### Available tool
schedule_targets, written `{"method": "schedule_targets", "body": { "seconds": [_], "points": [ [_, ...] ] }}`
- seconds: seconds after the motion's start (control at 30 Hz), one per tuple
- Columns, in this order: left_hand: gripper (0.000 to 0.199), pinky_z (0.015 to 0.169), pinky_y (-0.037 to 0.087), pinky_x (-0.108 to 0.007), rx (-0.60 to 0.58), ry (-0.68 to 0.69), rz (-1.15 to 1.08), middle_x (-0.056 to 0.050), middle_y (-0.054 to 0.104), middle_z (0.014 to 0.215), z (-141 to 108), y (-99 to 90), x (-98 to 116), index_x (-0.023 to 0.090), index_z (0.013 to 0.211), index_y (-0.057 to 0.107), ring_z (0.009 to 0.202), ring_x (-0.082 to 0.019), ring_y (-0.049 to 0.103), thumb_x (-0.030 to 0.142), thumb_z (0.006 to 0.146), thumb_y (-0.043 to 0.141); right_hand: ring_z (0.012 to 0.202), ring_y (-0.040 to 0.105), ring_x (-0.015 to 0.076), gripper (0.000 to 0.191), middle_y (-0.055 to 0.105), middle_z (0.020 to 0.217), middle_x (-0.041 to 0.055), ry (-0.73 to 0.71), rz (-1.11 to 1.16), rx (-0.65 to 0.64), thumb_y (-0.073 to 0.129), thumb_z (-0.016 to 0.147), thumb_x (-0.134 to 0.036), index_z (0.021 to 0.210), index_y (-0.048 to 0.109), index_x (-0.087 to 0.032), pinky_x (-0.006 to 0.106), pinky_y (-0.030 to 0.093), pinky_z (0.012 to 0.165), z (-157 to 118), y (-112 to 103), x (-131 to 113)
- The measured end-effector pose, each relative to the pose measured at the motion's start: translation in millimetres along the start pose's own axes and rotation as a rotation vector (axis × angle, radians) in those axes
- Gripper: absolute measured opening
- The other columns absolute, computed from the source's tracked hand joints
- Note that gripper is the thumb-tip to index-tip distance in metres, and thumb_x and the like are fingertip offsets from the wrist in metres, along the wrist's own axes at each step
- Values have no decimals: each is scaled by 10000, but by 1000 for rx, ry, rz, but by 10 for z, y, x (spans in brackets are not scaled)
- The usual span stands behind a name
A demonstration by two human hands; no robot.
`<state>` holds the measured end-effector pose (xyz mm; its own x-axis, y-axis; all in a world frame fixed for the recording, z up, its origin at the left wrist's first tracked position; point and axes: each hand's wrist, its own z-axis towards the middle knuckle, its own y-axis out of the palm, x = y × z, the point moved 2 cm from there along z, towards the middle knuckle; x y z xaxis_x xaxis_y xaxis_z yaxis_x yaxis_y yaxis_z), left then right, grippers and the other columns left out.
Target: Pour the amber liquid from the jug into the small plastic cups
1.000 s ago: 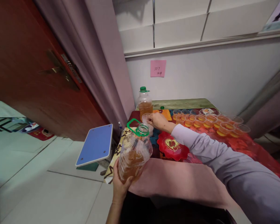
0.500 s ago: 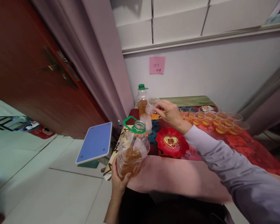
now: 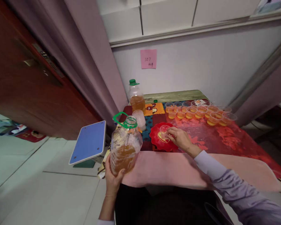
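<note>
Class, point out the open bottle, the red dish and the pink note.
Open bottle (image 3: pixel 126 148), head view: its clear body.
Red dish (image 3: pixel 155 137), head view: its left side.
Pink note (image 3: pixel 148 59), head view: its middle.

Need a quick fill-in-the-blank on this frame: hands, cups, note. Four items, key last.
1. The left hand holds a jug with a ____ handle.
2. The right hand holds a clear cup at the ____ plate.
3. The grouped cups stand to the ____ of the stacked cups.
4. The wall note's top line reads ____.

Key: green; red; right; 357
</note>
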<state>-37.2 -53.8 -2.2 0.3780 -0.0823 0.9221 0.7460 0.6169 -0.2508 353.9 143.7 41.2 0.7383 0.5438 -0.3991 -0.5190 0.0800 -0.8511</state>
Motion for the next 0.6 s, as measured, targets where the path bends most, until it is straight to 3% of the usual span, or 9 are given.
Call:
{"method": "schedule_targets", "body": {
  "seconds": [0.2,0.33,0.4,0.5,0.6],
  "points": [
    [1186,1296,464,-627,-79,-43,-3,-246,632,1604,55,-30,133,181,1612,519,1523,-481,618,646,630,994,1056,857,278,221,858,1320,129,-72,11,52,722,1082,-318,1244,861,-262,356,664,830,-57,-130,12],
    [1172,1292,473,-617,-92,-40,7,-248,640,1602,70,4,229,181,1613,521,1515,-473,629,647,644,987,1077,852,302,247,870,1271,136,-49,163,205,746,1066,-423,1207,869,-262,403,682,890,-80,-314,-31],
    [1169,1288,481,-611,-85,-33,16,-251,642,1599,72,32,263,177,1616,520,1510,-470,636,667,656,974,971,841,285,285,880,1165,129,36,337,291,771,1042,-482,1183,864,-252,399,683,850,-83,-323,-115],
    [1196,1303,464,-619,-95,-20,32,-270,611,1637,76,72,290,165,1637,498,1539,-478,614,685,666,964,831,802,251,393,867,1028,109,197,721,301,808,998,-586,1182,840,-240,372,675,757,-93,-118,-369],
    [1217,1322,436,-636,-128,1,49,-280,594,1661,88,98,299,165,1661,474,1569,-482,588,683,676,964,995,828,281,604,847,1237,140,254,1099,144,877,908,-675,1329,780,-253,411,697,856,-93,231,-739]
  ]
}}
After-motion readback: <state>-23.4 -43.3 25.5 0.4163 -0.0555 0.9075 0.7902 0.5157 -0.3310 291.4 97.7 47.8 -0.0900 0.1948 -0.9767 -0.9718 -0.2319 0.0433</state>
